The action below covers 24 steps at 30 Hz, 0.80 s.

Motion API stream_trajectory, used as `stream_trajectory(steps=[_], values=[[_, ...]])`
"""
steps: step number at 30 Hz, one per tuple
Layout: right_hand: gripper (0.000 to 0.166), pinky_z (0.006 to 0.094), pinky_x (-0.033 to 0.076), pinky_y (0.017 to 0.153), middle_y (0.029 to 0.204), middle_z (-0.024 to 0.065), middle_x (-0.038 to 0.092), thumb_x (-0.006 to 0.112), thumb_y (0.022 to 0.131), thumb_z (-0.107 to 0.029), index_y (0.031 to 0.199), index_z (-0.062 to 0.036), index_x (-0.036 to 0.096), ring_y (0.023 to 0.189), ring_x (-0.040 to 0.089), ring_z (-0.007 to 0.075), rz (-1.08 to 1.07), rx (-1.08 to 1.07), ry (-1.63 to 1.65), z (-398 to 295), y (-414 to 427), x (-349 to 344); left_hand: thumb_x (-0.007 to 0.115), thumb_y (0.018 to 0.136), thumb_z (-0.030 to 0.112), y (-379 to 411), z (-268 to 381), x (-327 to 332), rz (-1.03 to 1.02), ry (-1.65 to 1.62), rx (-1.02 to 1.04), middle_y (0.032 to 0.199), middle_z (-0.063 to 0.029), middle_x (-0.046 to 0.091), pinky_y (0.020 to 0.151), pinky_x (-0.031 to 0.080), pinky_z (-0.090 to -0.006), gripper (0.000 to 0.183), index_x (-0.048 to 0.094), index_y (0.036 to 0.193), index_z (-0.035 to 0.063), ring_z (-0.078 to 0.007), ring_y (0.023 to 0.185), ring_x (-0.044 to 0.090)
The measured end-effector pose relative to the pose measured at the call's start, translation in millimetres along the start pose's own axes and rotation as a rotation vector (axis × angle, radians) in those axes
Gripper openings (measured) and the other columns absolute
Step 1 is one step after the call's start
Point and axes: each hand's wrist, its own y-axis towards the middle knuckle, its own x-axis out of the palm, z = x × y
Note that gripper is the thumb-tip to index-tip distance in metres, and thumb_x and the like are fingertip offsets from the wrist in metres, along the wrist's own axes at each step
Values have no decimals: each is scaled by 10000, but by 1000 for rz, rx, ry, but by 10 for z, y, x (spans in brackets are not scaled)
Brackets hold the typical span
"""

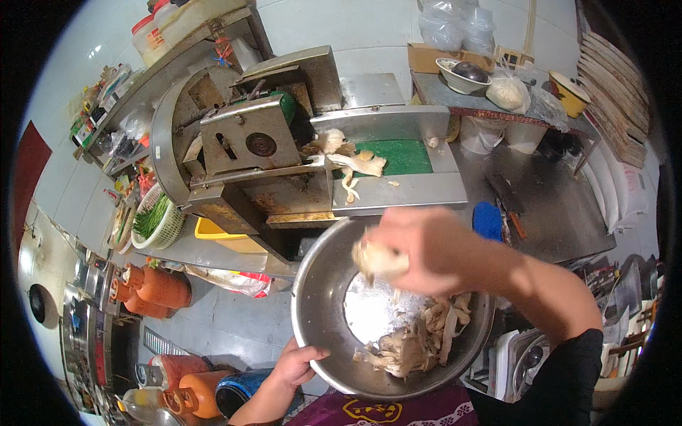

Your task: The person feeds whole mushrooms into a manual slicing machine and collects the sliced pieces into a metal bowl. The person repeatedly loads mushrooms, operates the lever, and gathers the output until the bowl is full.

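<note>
My left hand (297,361) grips the near-left rim of a large stainless steel basin (319,314), thumb over the edge. The basin is tilted, and torn oyster mushrooms (405,346) lie heaped in its lower part. Above the basin, my right hand (421,250) is blurred and closed around a clump of mushroom (375,258). Directly beyond stands a metal vegetable-cutting machine (250,138) with a green feed belt (407,157). Mushroom pieces (357,162) rest on the belt at the machine's mouth, some hanging over its steel side plate (405,193).
At left are a white basket of green stalks (154,215), a yellow bin (218,234) and orange gas cylinders (154,290). Toward the right, a steel counter (554,213) bears a blue object (487,221) and a knife-like tool (509,199). A raised shelf (453,96) holds a bowl (450,77).
</note>
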Motion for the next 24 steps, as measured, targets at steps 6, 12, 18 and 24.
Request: stream_trajectory(steps=[6, 12, 18, 24], values=[[347, 376, 471, 766, 932, 118, 610, 673, 738, -256, 995, -29, 618, 864, 595, 284, 235, 82, -315, 409, 639, -487, 571, 709, -72, 26, 35, 8, -17, 19, -29, 1040, -152, 592, 811, 500, -373, 488, 482, 1187, -40, -261, 929, 599], [384, 363, 484, 758, 938, 164, 655, 633, 797, -322, 993, 8, 638, 846, 624, 307, 428, 380, -302, 795, 977, -949, 582, 697, -73, 40, -29, -81, -18, -47, 27, 1019, -142, 606, 811, 493, -366, 469, 508, 1160, -54, -250, 897, 609], [555, 445, 456, 841, 936, 307, 613, 488, 853, -433, 871, 102, 635, 937, 591, 427, 319, 682, -405, 1466, 1458, -812, 606, 709, -37, 97, -124, -203, -72, -21, 16, 972, -138, 627, 803, 485, -345, 395, 550, 1098, -74, -224, 885, 606], [557, 455, 418, 875, 991, 338, 576, 435, 880, -413, 916, 115, 607, 987, 558, 442, 339, 772, -541, 1623, 1518, -748, 583, 734, -22, 163, -167, -227, -177, -56, 44, 988, -134, 630, 797, 486, -328, 363, 565, 1093, -76, -206, 886, 604]])
